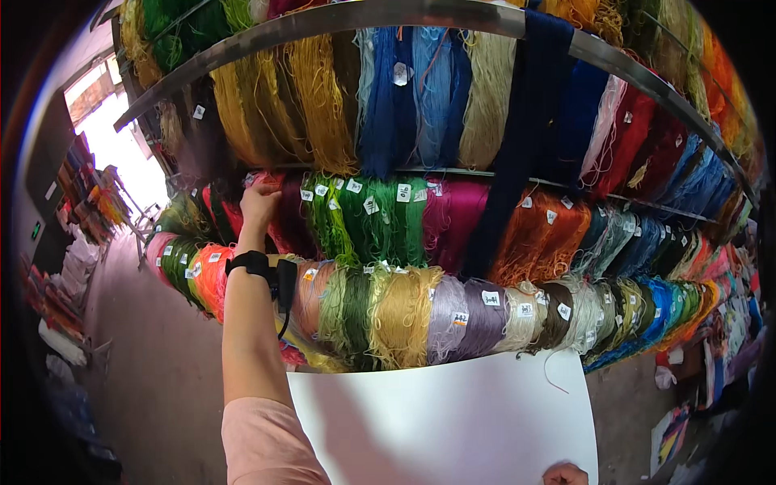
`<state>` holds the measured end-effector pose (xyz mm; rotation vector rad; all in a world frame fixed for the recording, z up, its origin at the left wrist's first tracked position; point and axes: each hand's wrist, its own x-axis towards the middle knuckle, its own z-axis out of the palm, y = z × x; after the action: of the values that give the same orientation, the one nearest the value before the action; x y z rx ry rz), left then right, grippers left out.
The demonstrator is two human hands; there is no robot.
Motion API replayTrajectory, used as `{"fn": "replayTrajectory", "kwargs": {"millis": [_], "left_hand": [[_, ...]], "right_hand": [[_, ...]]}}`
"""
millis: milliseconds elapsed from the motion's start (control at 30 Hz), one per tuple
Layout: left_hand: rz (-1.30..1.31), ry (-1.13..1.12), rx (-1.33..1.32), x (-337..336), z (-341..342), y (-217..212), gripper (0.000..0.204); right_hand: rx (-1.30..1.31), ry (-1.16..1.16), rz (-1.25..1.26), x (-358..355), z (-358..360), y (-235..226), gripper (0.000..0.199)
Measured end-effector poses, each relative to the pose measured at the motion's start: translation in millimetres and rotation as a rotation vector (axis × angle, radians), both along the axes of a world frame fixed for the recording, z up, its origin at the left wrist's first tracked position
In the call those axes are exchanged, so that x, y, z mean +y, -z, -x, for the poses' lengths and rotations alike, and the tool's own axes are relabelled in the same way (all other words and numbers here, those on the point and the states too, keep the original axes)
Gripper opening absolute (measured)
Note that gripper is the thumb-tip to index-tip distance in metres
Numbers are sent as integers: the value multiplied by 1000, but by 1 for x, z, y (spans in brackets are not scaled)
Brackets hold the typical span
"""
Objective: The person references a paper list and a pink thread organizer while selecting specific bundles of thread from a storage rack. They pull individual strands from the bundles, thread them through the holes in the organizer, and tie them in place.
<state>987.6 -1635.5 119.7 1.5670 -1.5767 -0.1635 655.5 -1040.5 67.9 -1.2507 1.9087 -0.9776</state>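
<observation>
My left hand [260,202] reaches far forward over the front row of thread skeins. Its bent fingers close on the top of a red thread skein [279,222] on the middle rack row; the fingertips are partly hidden. Just right of it hang a dark maroon skein and several green skeins [388,218] with small white paper tags. A black strap with a small device [271,275] sits on my left wrist. My right hand [564,474] shows only in part at the lower edge, curled in front of a white sheet [453,420]; what it holds is hidden.
A front row of tagged skeins [404,315] curves across the middle. Above runs a metal bar [364,18], with a long navy skein [521,137] hanging down from it. Piled goods line the left wall beside a bright doorway [121,137]; more bundles lie at right.
</observation>
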Motion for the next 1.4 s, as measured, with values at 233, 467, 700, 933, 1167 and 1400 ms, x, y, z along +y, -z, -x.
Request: {"fn": "replayTrajectory", "kwargs": {"millis": [233, 467, 700, 933, 1167, 1400], "left_hand": [[-20, 4, 42, -5, -1, 0, 19], [57, 109, -88, -13, 6, 3, 21], [-41, 76, 149, -17, 4, 6, 19], [-291, 255, 716, -12, 8, -5, 9], [-424, 342, 859, 25, 16, -41, 5], [-429, 550, 673, 83, 0, -83, 9]], "right_hand": [[-63, 45, -27, -1, -3, -4, 9], [-72, 35, -55, 1, -2, -3, 11], [-64, 36, -27, 0, -3, -2, 11], [-70, 38, -72, 4, 2, 3, 9], [-82, 11, -56, -1, 4, 0, 9], [-78, -84, -64, 6, 12, 2, 8]]}}
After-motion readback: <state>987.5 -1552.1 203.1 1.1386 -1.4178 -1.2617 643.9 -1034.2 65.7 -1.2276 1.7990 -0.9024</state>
